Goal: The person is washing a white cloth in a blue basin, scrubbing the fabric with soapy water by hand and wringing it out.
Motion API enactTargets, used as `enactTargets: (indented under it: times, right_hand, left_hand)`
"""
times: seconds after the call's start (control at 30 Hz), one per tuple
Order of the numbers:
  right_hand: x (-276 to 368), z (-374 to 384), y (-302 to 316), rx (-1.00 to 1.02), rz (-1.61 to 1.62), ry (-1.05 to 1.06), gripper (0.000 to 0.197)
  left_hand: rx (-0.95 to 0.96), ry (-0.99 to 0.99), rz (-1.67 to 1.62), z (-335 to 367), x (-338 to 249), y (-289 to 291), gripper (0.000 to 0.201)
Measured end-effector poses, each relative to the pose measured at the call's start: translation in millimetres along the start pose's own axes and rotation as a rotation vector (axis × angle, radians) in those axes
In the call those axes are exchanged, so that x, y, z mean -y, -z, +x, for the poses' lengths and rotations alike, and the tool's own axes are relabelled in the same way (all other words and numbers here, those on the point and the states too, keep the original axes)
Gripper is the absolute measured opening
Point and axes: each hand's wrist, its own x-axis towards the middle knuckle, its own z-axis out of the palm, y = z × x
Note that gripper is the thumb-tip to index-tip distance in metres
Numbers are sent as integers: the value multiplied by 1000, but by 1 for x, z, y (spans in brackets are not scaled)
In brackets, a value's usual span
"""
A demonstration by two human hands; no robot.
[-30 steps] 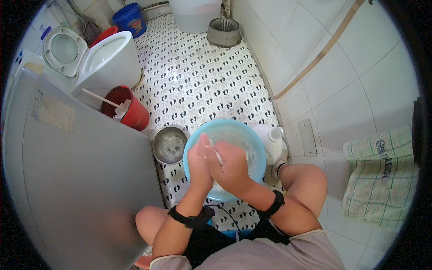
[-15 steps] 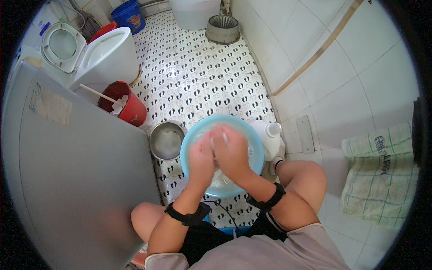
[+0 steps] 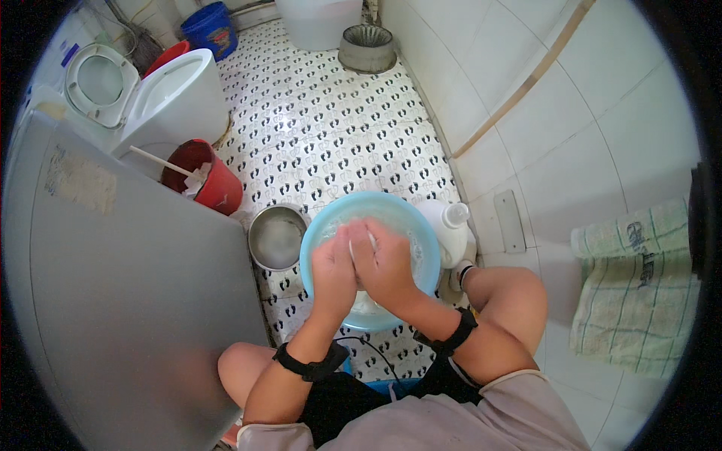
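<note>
Over a light blue basin [image 3: 308, 259] of sudsy water, my left hand [image 3: 333, 263] and my right hand [image 3: 382, 259] are pressed together. Both are closed around a white cloth [image 3: 366, 302], which shows between the fingers and below the palms. Most of the cloth is hidden by my hands, and its exact kind is unclear. The fingertips are somewhat smeared by motion. Black straps circle both forearms.
Left of the basin stands a metal bowl [image 3: 277, 237]; to its right, a white jug [image 3: 453, 237]. A grey panel [image 3: 143, 293] borders the left side, with a red bin [image 3: 218, 184] and toilet [image 3: 169, 98] beyond. A checked towel [image 3: 628, 293] hangs at right.
My hands stay together over the basin and have shifted slightly against each other in a rubbing motion. The fingers sit a little lower and closer together now.
</note>
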Motion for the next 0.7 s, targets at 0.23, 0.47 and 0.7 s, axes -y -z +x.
enactTargets:
  times: [0.23, 0.47, 0.7]
  right_hand:
    - [-1, -2, 3, 24, -115, 118, 34]
    - [-2, 7, -1, -18, 28, -9, 32]
    - [-2, 9, -1, 34, -35, -46, 32]
  left_hand:
    - [24, -44, -157, 6, 17, 4, 43]
    - [73, -102, -29, 9, 18, 13, 37]
    - [72, -14, -103, 8, 12, 8, 35]
